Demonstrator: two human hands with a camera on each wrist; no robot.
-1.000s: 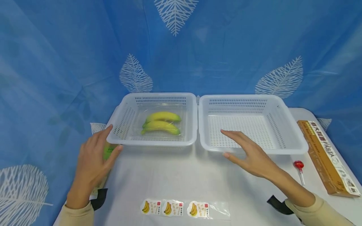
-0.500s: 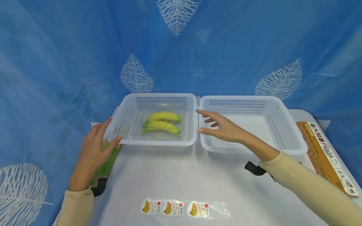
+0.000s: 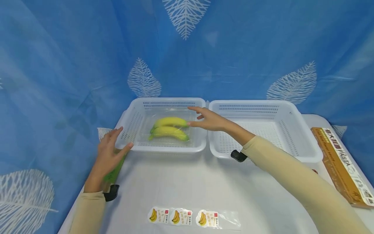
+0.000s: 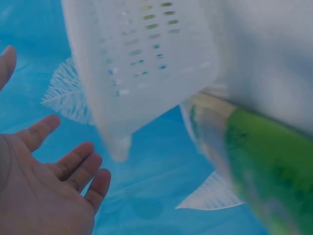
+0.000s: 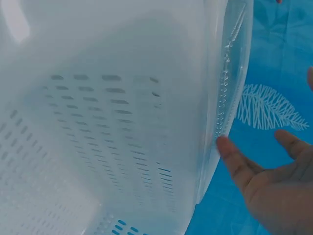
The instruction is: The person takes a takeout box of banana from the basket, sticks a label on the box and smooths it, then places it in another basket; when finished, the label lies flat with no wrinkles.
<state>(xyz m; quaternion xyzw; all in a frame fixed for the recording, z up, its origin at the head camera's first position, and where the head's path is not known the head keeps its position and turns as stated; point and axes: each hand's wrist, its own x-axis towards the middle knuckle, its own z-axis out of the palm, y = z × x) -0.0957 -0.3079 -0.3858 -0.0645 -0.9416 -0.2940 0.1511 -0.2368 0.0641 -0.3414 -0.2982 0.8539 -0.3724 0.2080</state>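
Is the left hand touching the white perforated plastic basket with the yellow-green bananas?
Apart. The left wrist view shows it: the blue leaf-patterned backdrop is visible between the left hand and the white perforated plastic basket.

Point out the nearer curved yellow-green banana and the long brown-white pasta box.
Nearer curved yellow-green banana [image 3: 168, 132], head view: middle of its peel.
Long brown-white pasta box [image 3: 340, 166], head view: its brown part.

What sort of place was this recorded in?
Probably a staged tabletop filming corner rather than a working shop or kitchen: a blue leaf-print sheet hangs behind the white table, two white plastic baskets stand side by side, and three banana stickers lie in a row.
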